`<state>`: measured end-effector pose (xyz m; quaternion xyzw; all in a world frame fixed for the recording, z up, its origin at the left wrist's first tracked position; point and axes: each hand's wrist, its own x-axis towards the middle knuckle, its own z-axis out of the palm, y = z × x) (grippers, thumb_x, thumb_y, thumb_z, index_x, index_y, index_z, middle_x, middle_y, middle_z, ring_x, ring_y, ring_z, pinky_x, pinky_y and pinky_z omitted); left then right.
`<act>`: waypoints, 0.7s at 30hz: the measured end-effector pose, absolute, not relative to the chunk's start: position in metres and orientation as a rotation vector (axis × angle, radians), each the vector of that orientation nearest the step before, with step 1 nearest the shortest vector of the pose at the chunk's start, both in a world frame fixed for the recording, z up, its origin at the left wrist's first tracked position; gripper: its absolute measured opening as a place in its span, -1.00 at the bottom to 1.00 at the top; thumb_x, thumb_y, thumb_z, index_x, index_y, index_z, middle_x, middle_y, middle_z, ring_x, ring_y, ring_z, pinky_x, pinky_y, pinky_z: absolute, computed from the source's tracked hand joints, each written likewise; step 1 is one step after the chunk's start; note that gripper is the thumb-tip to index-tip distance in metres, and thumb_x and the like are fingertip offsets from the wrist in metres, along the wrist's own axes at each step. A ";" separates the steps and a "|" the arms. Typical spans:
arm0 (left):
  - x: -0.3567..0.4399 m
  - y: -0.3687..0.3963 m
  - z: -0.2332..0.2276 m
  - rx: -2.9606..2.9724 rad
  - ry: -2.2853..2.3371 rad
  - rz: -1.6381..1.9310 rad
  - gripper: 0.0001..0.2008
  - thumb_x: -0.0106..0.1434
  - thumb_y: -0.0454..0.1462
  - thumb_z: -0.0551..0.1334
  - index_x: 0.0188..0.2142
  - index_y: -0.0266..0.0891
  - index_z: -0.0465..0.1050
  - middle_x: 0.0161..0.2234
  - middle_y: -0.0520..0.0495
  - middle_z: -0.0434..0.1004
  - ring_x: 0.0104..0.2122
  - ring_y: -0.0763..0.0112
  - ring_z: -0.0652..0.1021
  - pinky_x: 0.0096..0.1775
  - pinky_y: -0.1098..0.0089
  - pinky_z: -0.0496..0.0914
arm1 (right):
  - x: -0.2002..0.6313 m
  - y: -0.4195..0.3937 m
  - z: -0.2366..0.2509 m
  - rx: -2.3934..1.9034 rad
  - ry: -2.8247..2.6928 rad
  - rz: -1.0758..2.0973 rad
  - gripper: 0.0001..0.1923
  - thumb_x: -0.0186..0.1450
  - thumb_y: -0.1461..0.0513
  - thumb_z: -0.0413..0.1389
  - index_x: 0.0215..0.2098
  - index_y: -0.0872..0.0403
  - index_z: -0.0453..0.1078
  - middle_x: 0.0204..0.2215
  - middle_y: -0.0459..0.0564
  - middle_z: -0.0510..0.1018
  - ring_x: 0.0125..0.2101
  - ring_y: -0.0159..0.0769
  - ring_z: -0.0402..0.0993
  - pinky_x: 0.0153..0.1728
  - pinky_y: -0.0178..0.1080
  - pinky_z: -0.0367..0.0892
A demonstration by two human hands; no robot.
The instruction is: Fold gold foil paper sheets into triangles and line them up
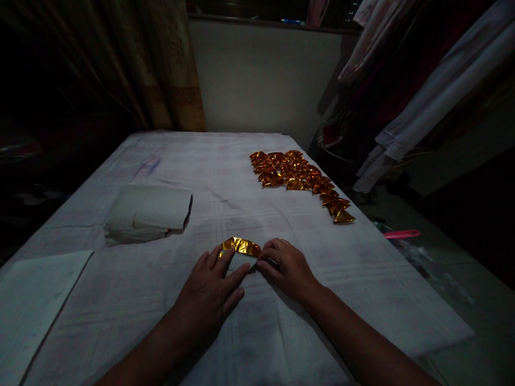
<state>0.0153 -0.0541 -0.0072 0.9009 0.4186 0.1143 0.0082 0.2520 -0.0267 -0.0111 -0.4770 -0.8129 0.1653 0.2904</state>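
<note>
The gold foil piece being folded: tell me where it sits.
In the head view the gold foil piece lies on the white cloth near the table's front middle, under the fingertips of the left hand and right hand.

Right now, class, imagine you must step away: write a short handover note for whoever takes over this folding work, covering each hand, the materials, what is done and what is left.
Left hand: flat on the table, fingers pressing the half-folded gold foil paper.
Right hand: fingertips pinching that paper's right edge.
Done: a batch of folded gold foil pieces lies in rows at far right.
Left: this piece is only partly folded; a stack of pale sheets sits at left on the white cloth-covered table.
</note>
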 end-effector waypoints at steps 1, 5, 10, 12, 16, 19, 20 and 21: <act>0.015 -0.054 -0.007 2.812 1.297 0.351 -0.55 0.42 -0.21 0.16 0.28 0.05 0.32 0.33 -0.16 0.20 0.27 -0.08 0.25 0.20 -0.11 0.24 | 0.250 -0.027 -0.010 -1.300 -2.148 0.444 -0.94 0.31 0.29 0.25 -0.33 0.01 0.50 -0.32 -0.07 0.53 -0.28 -0.28 0.45 -0.28 -0.23 0.30; 0.014 -0.053 -0.004 2.826 1.264 0.366 -0.53 0.44 -0.17 0.13 0.32 0.06 0.27 0.34 -0.14 0.19 0.29 -0.05 0.23 0.20 -0.08 0.25 | 0.246 -0.027 -0.011 -1.352 -2.116 0.435 -0.93 0.29 0.27 0.28 -0.36 0.02 0.50 -0.34 -0.07 0.53 -0.29 -0.27 0.46 -0.28 -0.22 0.30; 0.014 -0.053 -0.005 2.844 1.257 0.356 -0.55 0.44 -0.15 0.12 0.30 0.07 0.28 0.33 -0.17 0.21 0.27 -0.09 0.27 0.17 -0.12 0.28 | 0.250 -0.029 -0.015 -1.213 -2.165 0.418 -0.93 0.33 0.23 0.26 -0.21 -0.06 0.57 -0.21 -0.03 0.56 -0.19 -0.22 0.48 -0.20 -0.16 0.35; 0.015 -0.053 -0.007 2.830 1.265 0.395 -0.57 0.45 -0.14 0.11 0.28 0.05 0.32 0.33 -0.18 0.21 0.28 -0.11 0.25 0.17 -0.14 0.26 | 0.252 -0.030 -0.015 -1.168 -2.192 0.438 -0.92 0.34 0.22 0.26 -0.20 -0.08 0.58 -0.15 -0.02 0.55 -0.13 -0.20 0.48 -0.14 -0.12 0.36; 0.015 -0.054 -0.009 2.818 1.289 0.380 -0.57 0.42 -0.15 0.16 0.26 0.04 0.35 0.32 -0.20 0.22 0.28 -0.14 0.25 0.17 -0.16 0.26 | 0.255 -0.029 -0.014 -1.155 -2.217 0.492 -0.97 0.32 0.25 0.27 -0.29 -0.03 0.56 -0.15 -0.02 0.54 -0.12 -0.20 0.46 -0.13 -0.12 0.35; 0.016 -0.055 -0.009 2.828 1.286 0.351 -0.55 0.41 -0.17 0.18 0.27 0.06 0.32 0.33 -0.20 0.20 0.28 -0.13 0.25 0.17 -0.16 0.27 | 0.252 -0.026 -0.014 -1.201 -2.173 0.500 -0.95 0.29 0.25 0.29 -0.33 0.00 0.52 -0.20 -0.03 0.54 -0.17 -0.22 0.47 -0.15 -0.14 0.33; 0.016 -0.055 -0.009 2.830 1.282 0.359 -0.54 0.42 -0.17 0.17 0.28 0.07 0.31 0.33 -0.20 0.20 0.29 -0.13 0.24 0.17 -0.15 0.26 | 0.250 -0.026 -0.015 -1.226 -2.156 0.495 -0.93 0.29 0.24 0.30 -0.35 0.01 0.51 -0.22 -0.04 0.55 -0.18 -0.22 0.46 -0.17 -0.14 0.33; 0.016 -0.055 -0.009 2.830 1.282 0.368 -0.53 0.42 -0.17 0.17 0.30 0.08 0.29 0.34 -0.19 0.20 0.29 -0.13 0.24 0.18 -0.15 0.26 | 0.249 -0.025 -0.016 -1.252 -2.144 0.486 -0.90 0.28 0.23 0.31 -0.37 0.01 0.50 -0.23 -0.04 0.55 -0.20 -0.22 0.46 -0.19 -0.15 0.32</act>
